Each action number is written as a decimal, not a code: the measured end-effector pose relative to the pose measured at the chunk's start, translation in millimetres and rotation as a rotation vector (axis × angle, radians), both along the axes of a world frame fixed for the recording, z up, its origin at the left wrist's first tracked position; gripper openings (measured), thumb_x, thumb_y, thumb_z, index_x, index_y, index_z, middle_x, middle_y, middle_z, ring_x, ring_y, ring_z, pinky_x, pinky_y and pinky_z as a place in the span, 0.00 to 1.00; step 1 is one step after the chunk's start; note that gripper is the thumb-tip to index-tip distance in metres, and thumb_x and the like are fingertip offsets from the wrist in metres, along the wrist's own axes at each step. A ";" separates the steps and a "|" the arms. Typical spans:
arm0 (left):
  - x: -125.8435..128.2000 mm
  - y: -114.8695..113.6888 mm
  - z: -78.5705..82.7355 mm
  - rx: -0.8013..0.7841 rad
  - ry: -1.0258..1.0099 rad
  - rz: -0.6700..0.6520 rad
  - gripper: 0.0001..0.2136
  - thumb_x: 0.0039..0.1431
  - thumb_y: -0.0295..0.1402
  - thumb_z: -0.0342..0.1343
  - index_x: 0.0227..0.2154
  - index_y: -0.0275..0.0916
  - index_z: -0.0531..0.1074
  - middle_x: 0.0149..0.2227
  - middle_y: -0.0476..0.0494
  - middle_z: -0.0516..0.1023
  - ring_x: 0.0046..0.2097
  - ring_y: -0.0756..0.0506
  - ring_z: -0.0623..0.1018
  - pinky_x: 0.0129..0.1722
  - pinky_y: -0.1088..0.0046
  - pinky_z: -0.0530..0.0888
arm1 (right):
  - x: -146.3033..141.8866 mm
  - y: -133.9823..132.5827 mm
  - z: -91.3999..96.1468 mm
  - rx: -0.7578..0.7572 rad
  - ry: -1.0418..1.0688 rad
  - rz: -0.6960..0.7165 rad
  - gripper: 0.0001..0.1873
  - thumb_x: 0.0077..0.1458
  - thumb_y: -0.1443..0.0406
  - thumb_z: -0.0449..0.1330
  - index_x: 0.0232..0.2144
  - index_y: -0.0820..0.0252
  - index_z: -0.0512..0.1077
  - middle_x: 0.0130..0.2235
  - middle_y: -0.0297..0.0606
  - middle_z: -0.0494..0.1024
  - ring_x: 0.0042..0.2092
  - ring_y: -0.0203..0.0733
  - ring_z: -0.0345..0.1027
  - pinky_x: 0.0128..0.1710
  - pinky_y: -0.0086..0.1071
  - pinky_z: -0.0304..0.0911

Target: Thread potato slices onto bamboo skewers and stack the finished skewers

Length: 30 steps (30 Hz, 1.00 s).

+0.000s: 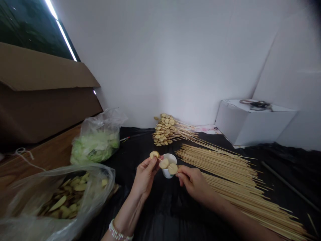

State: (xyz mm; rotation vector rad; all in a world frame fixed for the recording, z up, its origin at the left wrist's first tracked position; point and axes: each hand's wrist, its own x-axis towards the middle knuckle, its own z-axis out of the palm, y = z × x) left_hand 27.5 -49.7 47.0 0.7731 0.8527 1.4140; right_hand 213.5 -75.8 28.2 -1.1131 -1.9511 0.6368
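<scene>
My left hand pinches a pale potato slice at the tip of a thin wooden skewer. Two more potato slices, one in the middle and one closer to my right hand, are threaded along it. My right hand is closed around the skewer just beside the last slice; most of the stick on that side is hidden by the hand. Behind the slices stands a white paper cup, partly covered by them.
Many bare skewers lie in rows at right. Finished potato skewers are piled at the back. At left are a bag of potato slices, a bag of green leaves and a cardboard box. A white box stands back right.
</scene>
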 end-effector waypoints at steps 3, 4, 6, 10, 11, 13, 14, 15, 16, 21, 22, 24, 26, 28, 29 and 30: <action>-0.1 -0.2 0.4 -0.031 -0.024 0.010 0.14 0.42 0.36 0.70 0.31 0.34 0.80 0.35 0.38 0.82 0.40 0.44 0.80 0.43 0.70 0.73 | 0.0 1.3 -1.8 0.030 0.011 -0.018 0.12 0.59 0.70 0.50 0.24 0.58 0.66 0.23 0.29 0.69 0.26 0.34 0.63 0.28 0.27 0.54; -0.4 -0.2 0.3 -0.037 -0.035 0.015 0.14 0.42 0.35 0.70 0.32 0.34 0.80 0.36 0.38 0.82 0.40 0.45 0.79 0.43 0.70 0.73 | -0.3 1.4 -2.3 0.032 0.012 -0.016 0.12 0.60 0.69 0.50 0.24 0.58 0.66 0.23 0.29 0.69 0.26 0.33 0.63 0.28 0.27 0.54; -1.3 0.4 -0.3 -0.035 -0.047 0.028 0.14 0.43 0.35 0.69 0.34 0.36 0.80 0.37 0.40 0.82 0.38 0.47 0.79 0.41 0.72 0.73 | -1.3 1.0 -2.8 0.033 0.002 -0.013 0.12 0.60 0.69 0.50 0.24 0.58 0.66 0.23 0.29 0.69 0.26 0.33 0.63 0.28 0.26 0.54; -4.4 3.8 -2.0 -0.001 -0.045 0.071 0.14 0.40 0.35 0.70 0.31 0.34 0.80 0.26 0.46 0.79 0.28 0.54 0.74 0.32 0.79 0.72 | -2.5 0.1 -1.9 0.029 -0.027 -0.013 0.12 0.61 0.68 0.50 0.26 0.58 0.68 0.23 0.29 0.70 0.27 0.34 0.63 0.29 0.26 0.54; -5.3 4.8 -2.1 -0.001 -0.047 0.082 0.14 0.39 0.35 0.71 0.29 0.33 0.80 0.24 0.48 0.78 0.26 0.54 0.73 0.31 0.80 0.71 | -2.1 0.3 -1.4 0.022 -0.034 -0.013 0.12 0.61 0.68 0.50 0.26 0.58 0.68 0.24 0.29 0.70 0.27 0.34 0.63 0.29 0.26 0.54; -7.2 6.6 -2.0 -0.011 -0.058 0.119 0.14 0.37 0.35 0.72 0.29 0.33 0.80 0.23 0.49 0.77 0.26 0.55 0.72 0.29 0.81 0.70 | -0.9 1.1 -0.4 -0.003 -0.054 -0.009 0.13 0.62 0.66 0.50 0.26 0.58 0.69 0.24 0.29 0.70 0.27 0.34 0.63 0.29 0.27 0.54; -8.1 7.3 -1.8 -0.014 -0.062 0.139 0.15 0.37 0.35 0.72 0.29 0.33 0.80 0.23 0.49 0.76 0.26 0.55 0.72 0.28 0.82 0.70 | -0.2 1.5 -0.1 -0.018 -0.065 -0.004 0.13 0.62 0.66 0.50 0.26 0.58 0.69 0.23 0.30 0.70 0.27 0.34 0.63 0.28 0.27 0.54; -8.8 7.7 -1.6 -0.015 -0.063 0.155 0.14 0.37 0.34 0.72 0.29 0.33 0.80 0.23 0.49 0.76 0.26 0.55 0.71 0.28 0.82 0.70 | 0.3 1.9 0.1 -0.029 -0.077 0.000 0.13 0.61 0.66 0.51 0.25 0.58 0.69 0.23 0.30 0.70 0.27 0.35 0.63 0.28 0.27 0.54; -9.4 8.0 -1.4 -0.014 -0.061 0.164 0.14 0.37 0.34 0.72 0.29 0.33 0.80 0.23 0.49 0.76 0.25 0.55 0.71 0.27 0.82 0.69 | 0.7 2.1 -0.1 -0.031 -0.086 0.002 0.14 0.61 0.66 0.51 0.25 0.58 0.69 0.23 0.30 0.71 0.27 0.35 0.64 0.28 0.27 0.54; -8.7 7.7 -1.1 -0.006 -0.066 0.174 0.13 0.36 0.33 0.72 0.27 0.32 0.80 0.26 0.48 0.77 0.25 0.57 0.69 0.27 0.83 0.68 | 0.5 1.8 -5.3 0.060 -0.089 -0.035 0.12 0.61 0.67 0.50 0.28 0.58 0.70 0.27 0.33 0.73 0.30 0.37 0.66 0.31 0.28 0.55; -8.1 7.7 -1.2 -0.006 -0.068 0.174 0.13 0.36 0.33 0.72 0.27 0.32 0.80 0.26 0.48 0.78 0.25 0.57 0.69 0.27 0.84 0.68 | 0.4 1.6 -6.3 0.093 -0.086 -0.047 0.12 0.62 0.67 0.49 0.29 0.58 0.70 0.29 0.35 0.74 0.31 0.37 0.66 0.32 0.29 0.56; -7.2 7.8 -1.4 -0.006 -0.068 0.166 0.14 0.36 0.33 0.72 0.27 0.32 0.81 0.27 0.47 0.78 0.25 0.57 0.69 0.27 0.84 0.68 | 0.5 0.9 -7.2 0.140 -0.082 -0.062 0.13 0.62 0.67 0.47 0.30 0.59 0.70 0.30 0.36 0.74 0.33 0.38 0.66 0.34 0.30 0.56; -7.0 8.2 -1.4 -0.004 -0.066 0.158 0.14 0.35 0.34 0.72 0.27 0.32 0.81 0.28 0.47 0.78 0.25 0.57 0.69 0.27 0.84 0.68 | 0.5 0.1 -6.1 0.130 -0.075 -0.057 0.14 0.62 0.67 0.47 0.28 0.59 0.68 0.28 0.35 0.72 0.31 0.37 0.65 0.32 0.29 0.55; -7.6 8.8 -1.2 0.008 -0.059 0.155 0.14 0.35 0.34 0.72 0.27 0.32 0.80 0.27 0.47 0.78 0.26 0.57 0.69 0.28 0.83 0.69 | 0.2 -0.7 -3.9 0.058 -0.062 -0.013 0.15 0.62 0.67 0.47 0.24 0.58 0.66 0.25 0.33 0.70 0.28 0.36 0.63 0.30 0.28 0.54; -8.1 9.0 -1.2 0.014 -0.057 0.153 0.13 0.35 0.34 0.72 0.26 0.32 0.80 0.26 0.48 0.78 0.26 0.56 0.69 0.29 0.82 0.69 | -0.1 -1.1 -2.9 0.008 -0.051 0.022 0.15 0.61 0.67 0.48 0.23 0.58 0.65 0.23 0.31 0.70 0.27 0.35 0.63 0.30 0.28 0.54; -8.7 9.2 -1.3 0.017 -0.055 0.150 0.13 0.36 0.34 0.72 0.26 0.33 0.80 0.25 0.48 0.77 0.26 0.56 0.69 0.29 0.81 0.70 | -0.5 -1.4 -2.1 -0.046 -0.038 0.058 0.15 0.61 0.68 0.48 0.22 0.58 0.65 0.22 0.30 0.69 0.26 0.34 0.63 0.29 0.27 0.54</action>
